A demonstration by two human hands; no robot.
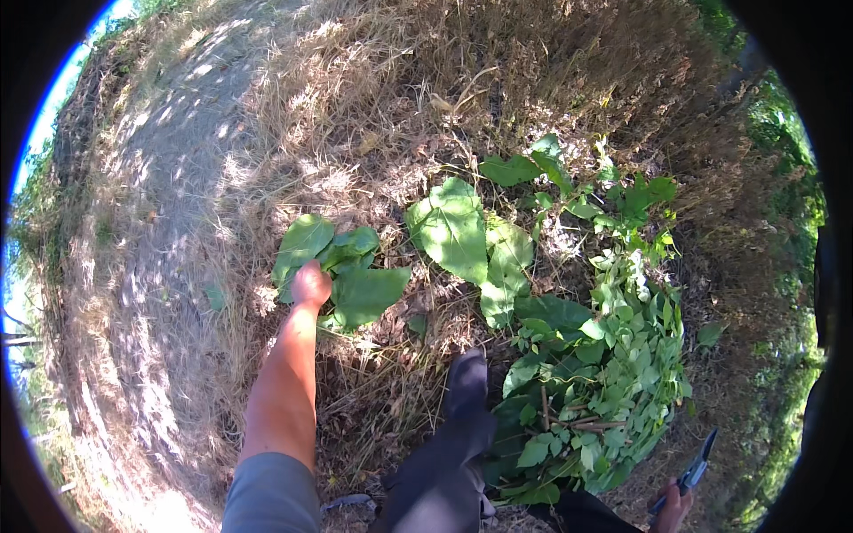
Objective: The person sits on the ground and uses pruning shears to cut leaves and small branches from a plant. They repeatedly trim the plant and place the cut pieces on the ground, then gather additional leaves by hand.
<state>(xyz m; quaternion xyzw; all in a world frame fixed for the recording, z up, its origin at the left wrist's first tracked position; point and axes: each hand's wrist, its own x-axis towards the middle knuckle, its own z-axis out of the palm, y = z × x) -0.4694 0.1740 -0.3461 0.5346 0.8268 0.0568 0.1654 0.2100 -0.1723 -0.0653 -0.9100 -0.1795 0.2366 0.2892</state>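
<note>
My left hand [312,283] is closed in a fist among several broad green leaves [370,293], which fan out around it just above the ground. Their stems are hidden by the fingers. At the lower right, my right hand [673,510] grips a pair of pruning shears [694,472] with blue on the handle, the dark blade tip pointing up and away. Between the hands, near my leg, lies a heap of cut leafy vines [626,360] with a few bare brown sticks [590,424] on it.
Other large leaves [453,230] lie ahead on dry grass and leaf litter [373,133]. My dark shoe [466,383] stands beside the heap. A bare dirt path [180,153] runs along the left, and green shrubs [786,140] border the right.
</note>
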